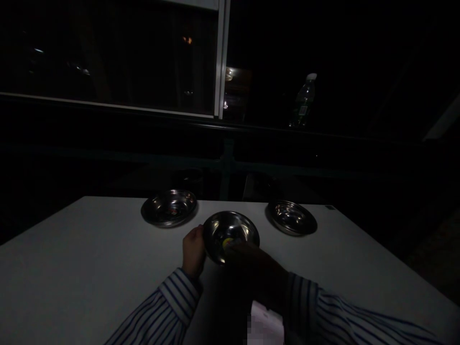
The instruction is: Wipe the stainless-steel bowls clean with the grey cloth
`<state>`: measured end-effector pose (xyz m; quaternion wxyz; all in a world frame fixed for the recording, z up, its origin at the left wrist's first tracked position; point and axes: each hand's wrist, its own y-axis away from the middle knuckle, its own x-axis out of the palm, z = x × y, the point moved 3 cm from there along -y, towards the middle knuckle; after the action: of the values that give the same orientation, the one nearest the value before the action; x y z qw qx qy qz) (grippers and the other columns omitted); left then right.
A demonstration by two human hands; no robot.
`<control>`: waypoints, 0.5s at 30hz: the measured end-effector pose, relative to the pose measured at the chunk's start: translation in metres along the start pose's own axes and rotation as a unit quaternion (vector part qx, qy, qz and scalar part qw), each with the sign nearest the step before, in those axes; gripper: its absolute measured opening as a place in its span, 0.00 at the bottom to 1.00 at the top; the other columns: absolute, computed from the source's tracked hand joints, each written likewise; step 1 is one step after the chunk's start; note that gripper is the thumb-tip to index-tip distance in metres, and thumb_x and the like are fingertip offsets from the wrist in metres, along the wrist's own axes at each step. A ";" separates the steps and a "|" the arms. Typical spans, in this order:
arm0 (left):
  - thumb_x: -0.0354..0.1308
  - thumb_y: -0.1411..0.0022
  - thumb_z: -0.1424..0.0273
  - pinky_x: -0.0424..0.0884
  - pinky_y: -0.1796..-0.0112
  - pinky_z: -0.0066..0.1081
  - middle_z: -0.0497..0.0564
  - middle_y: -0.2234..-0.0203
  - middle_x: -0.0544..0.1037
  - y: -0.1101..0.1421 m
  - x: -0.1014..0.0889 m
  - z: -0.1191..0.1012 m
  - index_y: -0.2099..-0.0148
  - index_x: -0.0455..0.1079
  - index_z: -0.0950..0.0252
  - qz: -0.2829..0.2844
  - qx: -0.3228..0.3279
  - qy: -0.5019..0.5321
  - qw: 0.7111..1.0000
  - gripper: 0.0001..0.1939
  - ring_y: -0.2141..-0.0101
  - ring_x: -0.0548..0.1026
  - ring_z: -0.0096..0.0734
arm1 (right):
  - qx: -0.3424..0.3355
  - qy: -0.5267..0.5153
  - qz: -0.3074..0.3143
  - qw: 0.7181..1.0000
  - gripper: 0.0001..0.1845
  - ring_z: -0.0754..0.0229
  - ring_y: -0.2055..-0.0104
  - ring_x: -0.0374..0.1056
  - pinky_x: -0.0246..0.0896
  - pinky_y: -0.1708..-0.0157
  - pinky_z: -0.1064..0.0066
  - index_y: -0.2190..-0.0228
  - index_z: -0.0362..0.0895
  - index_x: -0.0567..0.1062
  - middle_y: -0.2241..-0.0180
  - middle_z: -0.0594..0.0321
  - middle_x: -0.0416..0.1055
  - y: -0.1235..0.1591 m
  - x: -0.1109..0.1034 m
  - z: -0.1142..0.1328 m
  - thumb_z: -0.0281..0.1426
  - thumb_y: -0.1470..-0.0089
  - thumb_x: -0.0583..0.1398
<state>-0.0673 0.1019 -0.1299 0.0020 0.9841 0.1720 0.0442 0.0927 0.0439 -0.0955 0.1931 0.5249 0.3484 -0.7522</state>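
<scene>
I noted the left hand [193, 249] gripping the bowl [232, 226] at nine o'clock, the right hand [247, 256], finger state indeterminable, not yet withdrawn from the yellow item [227, 243] inside.

Dark place of unclear kind, white table [108, 268], metal bowls [293, 218], pale window frame [220, 62], bottle [304, 103]

Very dim overall; glints on bowl [215, 227] right of left hand [194, 249]. Right hand [247, 261] in heavy shadow, slightly blurred. Pale pixelated patch [266, 326] below it.
</scene>
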 end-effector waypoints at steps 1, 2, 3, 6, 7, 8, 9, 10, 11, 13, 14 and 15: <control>0.51 0.48 0.54 0.65 0.74 0.31 0.52 0.80 0.75 0.001 0.000 -0.002 0.73 0.72 0.69 0.003 -0.002 0.005 1.000 0.21 0.77 0.70 0.32 | -0.011 0.009 0.009 1.000 0.13 0.55 0.57 0.65 0.58 0.55 0.64 0.60 0.43 0.73 0.59 0.55 0.71 -0.010 0.009 0.004 0.24 0.47 0.55; 0.50 0.48 0.54 0.65 0.73 0.31 0.52 0.80 0.75 0.002 -0.001 -0.004 0.74 0.71 0.68 0.006 -0.004 0.009 1.000 0.21 0.77 0.70 0.32 | -0.017 0.018 0.014 1.000 0.11 0.55 0.58 0.66 0.57 0.54 0.63 0.62 0.42 0.74 0.60 0.56 0.72 -0.021 0.016 0.008 0.24 0.47 0.55; 0.50 0.48 0.53 0.65 0.73 0.32 0.52 0.80 0.75 0.002 -0.001 -0.006 0.74 0.71 0.68 0.009 -0.008 0.012 1.000 0.22 0.77 0.70 0.33 | -0.017 0.025 0.018 0.999 0.09 0.55 0.59 0.66 0.59 0.56 0.63 0.64 0.42 0.74 0.61 0.56 0.72 -0.031 0.022 0.011 0.25 0.46 0.55; 0.47 0.48 0.49 0.65 0.73 0.32 0.52 0.81 0.74 0.002 -0.004 -0.009 0.77 0.69 0.66 0.022 -0.025 0.016 0.999 0.25 0.78 0.71 0.33 | -0.007 0.041 0.020 0.999 0.09 0.55 0.60 0.66 0.60 0.58 0.64 0.65 0.40 0.74 0.62 0.54 0.72 -0.059 0.027 0.016 0.26 0.46 0.55; 0.45 0.49 0.47 0.65 0.73 0.32 0.52 0.82 0.74 0.001 -0.005 -0.010 0.77 0.69 0.66 0.024 -0.032 0.017 0.999 0.27 0.78 0.71 0.34 | -0.004 0.044 0.018 0.999 0.10 0.54 0.58 0.65 0.60 0.57 0.64 0.63 0.39 0.73 0.60 0.53 0.71 -0.065 0.026 0.017 0.26 0.46 0.54; 0.44 0.49 0.46 0.65 0.74 0.33 0.52 0.83 0.74 0.001 -0.006 -0.009 0.78 0.68 0.66 0.025 -0.038 0.019 0.999 0.28 0.79 0.71 0.34 | -0.001 0.047 0.015 0.999 0.11 0.54 0.56 0.64 0.59 0.55 0.63 0.60 0.38 0.72 0.57 0.52 0.70 -0.070 0.023 0.017 0.25 0.45 0.54; 0.44 0.50 0.44 0.65 0.75 0.33 0.52 0.83 0.74 0.001 -0.006 -0.009 0.78 0.67 0.65 0.024 -0.044 0.021 0.999 0.29 0.79 0.71 0.34 | 0.001 0.048 0.012 0.999 0.13 0.54 0.53 0.63 0.57 0.53 0.63 0.58 0.38 0.71 0.55 0.51 0.69 -0.074 0.020 0.017 0.25 0.45 0.53; 0.44 0.50 0.44 0.64 0.75 0.33 0.52 0.84 0.73 0.000 -0.007 -0.008 0.79 0.67 0.65 0.021 -0.048 0.021 0.998 0.29 0.79 0.71 0.35 | 0.004 0.049 0.010 0.999 0.14 0.54 0.51 0.61 0.56 0.51 0.63 0.57 0.37 0.70 0.54 0.50 0.68 -0.078 0.017 0.017 0.25 0.45 0.53; 0.45 0.50 0.44 0.64 0.76 0.33 0.52 0.84 0.73 0.000 -0.007 -0.008 0.79 0.66 0.65 0.019 -0.050 0.021 0.998 0.29 0.80 0.71 0.35 | 0.007 0.048 0.009 0.999 0.14 0.54 0.50 0.61 0.54 0.49 0.63 0.56 0.37 0.70 0.53 0.50 0.67 -0.082 0.014 0.016 0.25 0.44 0.53; 0.47 0.50 0.45 0.64 0.76 0.32 0.52 0.85 0.73 0.001 -0.006 -0.007 0.79 0.66 0.65 0.015 -0.050 0.020 0.998 0.27 0.79 0.71 0.34 | 0.016 0.045 0.010 0.999 0.13 0.54 0.50 0.60 0.53 0.49 0.63 0.57 0.36 0.71 0.53 0.49 0.67 -0.090 0.009 0.012 0.25 0.44 0.53; 0.47 0.49 0.46 0.63 0.75 0.32 0.52 0.84 0.73 0.001 -0.005 -0.007 0.79 0.66 0.65 0.015 -0.047 0.020 0.999 0.27 0.79 0.70 0.34 | 0.023 0.042 0.011 0.999 0.12 0.54 0.50 0.61 0.53 0.49 0.62 0.58 0.36 0.71 0.54 0.50 0.67 -0.094 0.007 0.009 0.25 0.44 0.53; 0.48 0.49 0.47 0.63 0.76 0.31 0.52 0.85 0.73 0.002 -0.004 -0.008 0.79 0.66 0.65 0.016 -0.045 0.020 0.999 0.26 0.80 0.70 0.33 | 0.032 0.037 0.010 0.999 0.12 0.54 0.50 0.61 0.54 0.49 0.61 0.59 0.36 0.72 0.54 0.50 0.68 -0.099 0.005 0.006 0.24 0.44 0.53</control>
<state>-0.0713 0.0986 -0.1227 0.0419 0.9845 0.1543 0.0716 0.0217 0.1075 -0.0671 0.1704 0.5619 0.3258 -0.7410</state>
